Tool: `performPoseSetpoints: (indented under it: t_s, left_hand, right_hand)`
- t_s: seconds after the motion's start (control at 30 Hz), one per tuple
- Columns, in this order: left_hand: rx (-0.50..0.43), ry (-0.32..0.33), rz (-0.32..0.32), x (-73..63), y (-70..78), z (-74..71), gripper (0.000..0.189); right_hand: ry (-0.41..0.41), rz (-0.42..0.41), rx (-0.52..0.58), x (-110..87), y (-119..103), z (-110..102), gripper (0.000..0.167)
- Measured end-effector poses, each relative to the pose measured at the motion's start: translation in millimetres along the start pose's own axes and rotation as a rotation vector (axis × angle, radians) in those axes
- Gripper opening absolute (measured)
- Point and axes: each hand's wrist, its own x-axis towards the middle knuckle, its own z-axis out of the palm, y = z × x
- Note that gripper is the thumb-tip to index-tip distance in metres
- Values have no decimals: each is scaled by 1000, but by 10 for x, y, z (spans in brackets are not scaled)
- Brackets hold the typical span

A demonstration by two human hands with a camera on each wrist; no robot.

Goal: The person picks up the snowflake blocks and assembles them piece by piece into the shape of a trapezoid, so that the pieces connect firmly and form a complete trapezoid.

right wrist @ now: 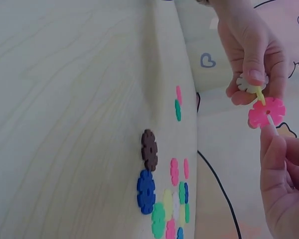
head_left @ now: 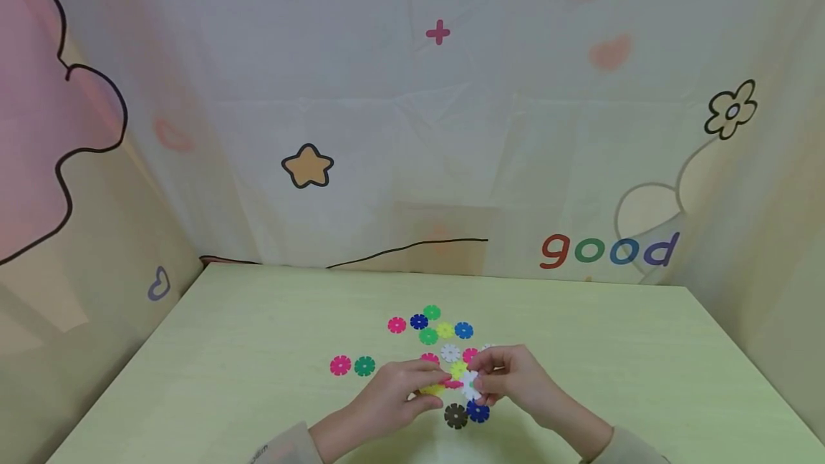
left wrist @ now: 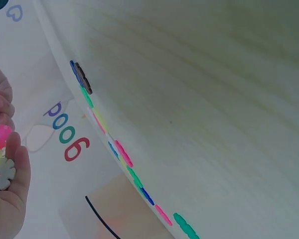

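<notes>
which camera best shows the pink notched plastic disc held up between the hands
Right wrist: there the pink notched plastic disc shows its round face and notches. The head view shows it nearly edge-on; the left wrist view, small and partly hidden.

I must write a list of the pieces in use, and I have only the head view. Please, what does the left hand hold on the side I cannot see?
Observer: In the right wrist view, the left hand pinches a white disc with a notched edge.

Operator: Thank you. Is something between this white disc and the pink disc?

Observer: Yes, a narrow yellow piece lies between them and appears to touch both.

Operator: Understood. Does the right hand rest on the table?

Observer: No, the right wrist view shows it raised above the table, as the left hand is.
</notes>
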Motion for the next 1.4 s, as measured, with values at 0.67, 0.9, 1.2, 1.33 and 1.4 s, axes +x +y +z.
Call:
performPoseSetpoints:
  t_s: [0.67,0.9,1.2,1.33,1.4]
  left_hand:
    - [82,18,139,2,29,-50,33]
    - [45,-45,73,-10,23,-77,34]
    - [8,-55,-39,36,56,-35,37]
    - [-4,-54,-85,34,54,7,38]
    - [-12,-46,-93,34,48,19,38]
  right_hand:
    - [31,60,155,-82,-52,86,19]
    - [16,58,113,-67,-56,106,24]
    - [14,83,135,-14,-26,146,25]
    - [-14,79,169,-7,-7,178,24]
    - [-27,81,176,-4,-8,185,24]
